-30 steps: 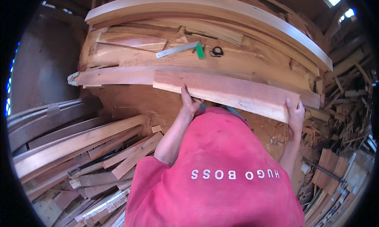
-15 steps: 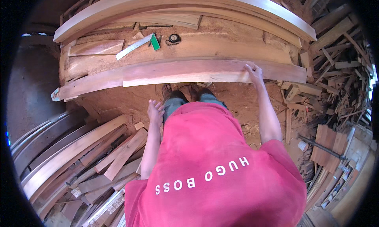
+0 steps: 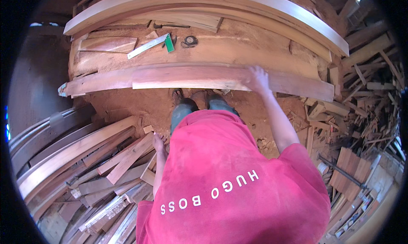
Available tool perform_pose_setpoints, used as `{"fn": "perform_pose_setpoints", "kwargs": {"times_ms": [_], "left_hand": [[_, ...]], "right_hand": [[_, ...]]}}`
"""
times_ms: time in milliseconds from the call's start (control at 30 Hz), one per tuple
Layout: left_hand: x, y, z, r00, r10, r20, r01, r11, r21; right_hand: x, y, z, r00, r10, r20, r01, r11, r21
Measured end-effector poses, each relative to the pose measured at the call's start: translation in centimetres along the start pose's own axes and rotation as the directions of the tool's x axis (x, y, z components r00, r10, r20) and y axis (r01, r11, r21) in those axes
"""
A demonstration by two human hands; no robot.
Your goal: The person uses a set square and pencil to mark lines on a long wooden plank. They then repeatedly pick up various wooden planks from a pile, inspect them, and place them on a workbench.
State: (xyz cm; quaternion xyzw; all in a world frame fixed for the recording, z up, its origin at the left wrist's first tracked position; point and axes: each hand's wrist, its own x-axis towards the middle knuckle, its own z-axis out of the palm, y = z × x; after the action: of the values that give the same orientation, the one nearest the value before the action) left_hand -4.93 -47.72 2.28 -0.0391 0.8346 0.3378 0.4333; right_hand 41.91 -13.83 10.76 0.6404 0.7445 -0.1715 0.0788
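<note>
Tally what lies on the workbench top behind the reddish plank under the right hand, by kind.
Try square with green handle: 1
Coil of dark cord: 1
Short flat board at the left end: 1
Pale board at the back: 1
Total: 4

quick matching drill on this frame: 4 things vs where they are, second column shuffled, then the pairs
Things:
1. right hand
2. left hand
3. square ruler with green handle
4. black cord coil

Places:
A. hanging low, above the heap of planks on the ground
B. flat on the reddish board at the front edge of the bench
C. lying on the bench top, left of the coil
D. lying on the bench top, right of the green handle

Pairs: 1-B, 2-A, 3-C, 4-D
</note>
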Motion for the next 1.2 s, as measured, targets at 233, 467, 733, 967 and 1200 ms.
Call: {"fn": "perform_pose_setpoints", "kwargs": {"times_ms": [233, 467, 733, 967, 1200], "left_hand": [[-0.6, 2.9, 3.2, 0.972, 0.223, 0.07, -0.228, 0.97, 0.082], [-4.6, 4.2, 2.9, 0.918, 0.386, 0.085, -0.39, 0.849, 0.356], [-6.2, 1.1, -0.9, 0.955, 0.29, -0.057, -0.24, 0.872, 0.427], [-6.3, -1.5, -3.5, 0.969, 0.164, -0.186, -0.116, 0.963, 0.242], [-1.8, -2.9, -9.5, 0.966, 0.077, -0.246, -0.059, 0.995, 0.081]], "right_hand": [[0.7, -8.6, 4.7, 0.958, -0.284, 0.047, 0.287, 0.935, -0.208], [1.5, -9.6, 3.6, 0.965, -0.214, 0.15, 0.24, 0.952, -0.189], [1.0, -10.7, 4.1, 0.975, -0.166, 0.15, 0.193, 0.964, -0.183], [1.0, -10.9, 6.0, 0.97, -0.217, 0.105, 0.238, 0.932, -0.272], [0.0, -16.4, 3.7, 0.976, -0.159, 0.147, 0.202, 0.909, -0.364]]}}
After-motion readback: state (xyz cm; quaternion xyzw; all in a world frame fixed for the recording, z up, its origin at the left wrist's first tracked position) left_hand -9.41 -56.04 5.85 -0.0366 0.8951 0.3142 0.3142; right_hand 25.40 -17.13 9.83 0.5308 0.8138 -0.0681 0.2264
